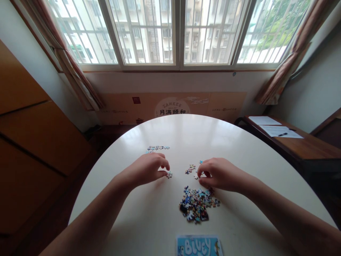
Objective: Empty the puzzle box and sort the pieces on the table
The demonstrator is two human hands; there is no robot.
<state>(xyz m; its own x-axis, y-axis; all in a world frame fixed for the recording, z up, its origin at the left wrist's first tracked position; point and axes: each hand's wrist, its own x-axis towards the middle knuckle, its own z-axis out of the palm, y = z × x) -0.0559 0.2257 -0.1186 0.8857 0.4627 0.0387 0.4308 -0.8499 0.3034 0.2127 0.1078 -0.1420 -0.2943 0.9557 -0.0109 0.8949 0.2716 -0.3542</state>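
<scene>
While a jigsaw-piece pile [196, 204] is lying beyond the Bluey-lettered panel [198, 246], my left hand [151, 167] is gaping; my right hand's [220, 173] grip, unclear.

At bottom centre, the frame's edge cuts off the blue item lettered "BLUEY" [199, 246]. Prints on the puzzle heap [197, 203] just above it are too small to make out. Right of centre, the right hand [217, 173] partly covers loose pieces [196, 176], and whether it grips one is unclear.
</scene>
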